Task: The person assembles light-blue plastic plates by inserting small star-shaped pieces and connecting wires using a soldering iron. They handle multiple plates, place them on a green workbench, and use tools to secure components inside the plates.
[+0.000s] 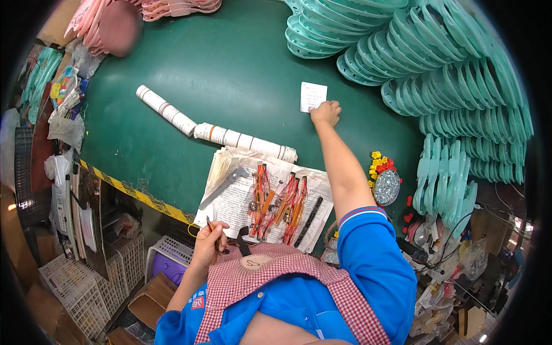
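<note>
My right hand (326, 113) reaches far out over the green table, fingers curled at the lower right corner of a small white paper slip (313, 95) with handwriting. The slip lies flat, with part of that corner hidden by the fingers. Close to my apron, at the table's front edge, my left hand (209, 246) is closed round a slim, dark, pen-like stick (209, 222) pointing up. Just right of it, bundles of red wires with small electronic parts (265, 201) lie on printed paper sheets (227, 210), beside a black strip (309, 221).
Two white paper rolls (167, 110) (246, 141) lie beyond the sheets. Turquoise plastic parts (443, 86) are stacked along the right; pink ones (178, 7) sit at the far left. Near my right arm are a glittery oval (387, 187) and yellow and red pieces (378, 164). Yellow-black tape (135, 192) marks the front edge.
</note>
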`<act>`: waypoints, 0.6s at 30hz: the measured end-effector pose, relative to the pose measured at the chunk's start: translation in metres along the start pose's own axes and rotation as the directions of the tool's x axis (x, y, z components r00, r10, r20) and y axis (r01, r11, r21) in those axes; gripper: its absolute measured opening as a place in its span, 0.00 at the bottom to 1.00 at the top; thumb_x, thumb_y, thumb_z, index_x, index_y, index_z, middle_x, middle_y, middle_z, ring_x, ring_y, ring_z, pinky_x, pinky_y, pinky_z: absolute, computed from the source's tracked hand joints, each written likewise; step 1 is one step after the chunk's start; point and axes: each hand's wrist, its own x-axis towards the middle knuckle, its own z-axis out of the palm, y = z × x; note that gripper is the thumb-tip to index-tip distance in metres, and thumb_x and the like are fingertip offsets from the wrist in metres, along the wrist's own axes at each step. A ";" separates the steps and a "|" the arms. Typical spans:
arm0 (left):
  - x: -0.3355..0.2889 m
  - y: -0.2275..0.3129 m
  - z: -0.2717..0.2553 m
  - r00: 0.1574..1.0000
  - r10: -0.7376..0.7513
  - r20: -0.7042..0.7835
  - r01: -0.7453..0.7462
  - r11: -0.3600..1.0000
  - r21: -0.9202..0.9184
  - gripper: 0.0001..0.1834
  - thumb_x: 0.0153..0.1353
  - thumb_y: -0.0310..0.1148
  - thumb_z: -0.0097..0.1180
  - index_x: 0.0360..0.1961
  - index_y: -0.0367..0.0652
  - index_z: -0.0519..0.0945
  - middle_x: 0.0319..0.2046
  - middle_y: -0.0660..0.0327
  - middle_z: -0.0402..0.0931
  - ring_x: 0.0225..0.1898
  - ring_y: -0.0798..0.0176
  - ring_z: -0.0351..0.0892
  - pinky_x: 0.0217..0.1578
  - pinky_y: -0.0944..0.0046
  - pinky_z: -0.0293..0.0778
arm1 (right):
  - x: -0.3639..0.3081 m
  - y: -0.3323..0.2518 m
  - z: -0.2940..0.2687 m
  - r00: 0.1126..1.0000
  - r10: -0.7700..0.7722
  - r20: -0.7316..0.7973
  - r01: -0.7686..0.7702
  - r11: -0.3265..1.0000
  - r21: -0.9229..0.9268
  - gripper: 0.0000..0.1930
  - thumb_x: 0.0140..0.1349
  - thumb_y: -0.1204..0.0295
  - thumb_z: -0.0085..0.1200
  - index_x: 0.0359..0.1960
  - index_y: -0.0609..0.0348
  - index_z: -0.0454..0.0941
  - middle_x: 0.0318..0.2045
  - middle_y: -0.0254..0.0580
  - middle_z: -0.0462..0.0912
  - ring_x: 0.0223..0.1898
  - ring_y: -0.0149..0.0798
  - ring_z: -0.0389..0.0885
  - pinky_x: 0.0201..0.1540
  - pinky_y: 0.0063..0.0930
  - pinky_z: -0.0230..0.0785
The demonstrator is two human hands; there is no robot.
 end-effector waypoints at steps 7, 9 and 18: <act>0.015 0.014 0.011 0.998 0.048 -0.050 -0.052 0.995 -0.091 0.10 0.69 0.34 0.50 0.42 0.37 0.77 0.18 0.65 0.71 0.16 0.75 0.65 0.23 0.74 0.66 | -0.008 0.011 0.006 0.992 0.120 -0.037 -0.107 0.962 0.253 0.27 0.48 0.64 0.71 0.51 0.53 0.75 0.54 0.43 0.74 0.52 0.51 0.75 0.53 0.40 0.73; 0.014 0.018 0.014 0.997 0.055 -0.050 -0.058 0.996 -0.070 0.10 0.69 0.34 0.51 0.41 0.38 0.77 0.18 0.65 0.71 0.16 0.75 0.65 0.23 0.73 0.66 | -0.001 0.021 0.004 0.986 0.163 0.047 -0.169 0.949 0.267 0.28 0.47 0.64 0.72 0.51 0.53 0.75 0.53 0.44 0.74 0.51 0.52 0.77 0.51 0.41 0.74; -0.004 0.002 0.004 0.998 0.045 -0.034 -0.046 0.999 -0.029 0.10 0.71 0.32 0.46 0.44 0.37 0.75 0.19 0.64 0.72 0.17 0.73 0.69 0.27 0.71 0.73 | 0.009 0.042 0.002 0.956 0.186 0.228 -0.294 0.633 0.716 0.13 0.56 0.69 0.65 0.39 0.62 0.79 0.28 0.43 0.84 0.32 0.37 0.84 0.35 0.31 0.77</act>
